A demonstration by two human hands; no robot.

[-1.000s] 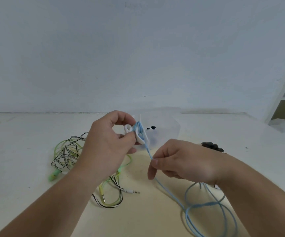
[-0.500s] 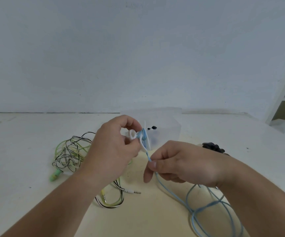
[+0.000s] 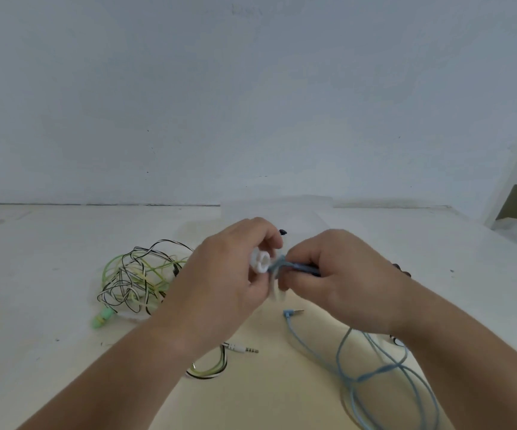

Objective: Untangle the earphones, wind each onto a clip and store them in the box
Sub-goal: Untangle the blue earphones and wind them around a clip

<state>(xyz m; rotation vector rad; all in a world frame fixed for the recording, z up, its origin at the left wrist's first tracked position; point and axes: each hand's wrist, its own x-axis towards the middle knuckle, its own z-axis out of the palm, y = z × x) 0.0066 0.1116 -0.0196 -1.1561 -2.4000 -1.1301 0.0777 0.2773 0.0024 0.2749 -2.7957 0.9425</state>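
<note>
Your left hand (image 3: 226, 283) curls round the white clip (image 3: 261, 264); just right of it, your right hand (image 3: 347, 283) pinches the blue cable (image 3: 297, 267) running to the clip.

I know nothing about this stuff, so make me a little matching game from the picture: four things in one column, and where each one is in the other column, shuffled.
Things
1. clip
2. blue cable
3. green tangle
4. box

Places
A. behind both hands, toward the wall
B. held in the left hand
C. lying on the table, left of the left arm
D. pinched by the right hand, the rest looped on the table

Pairs: 1-B, 2-D, 3-C, 4-A
</note>
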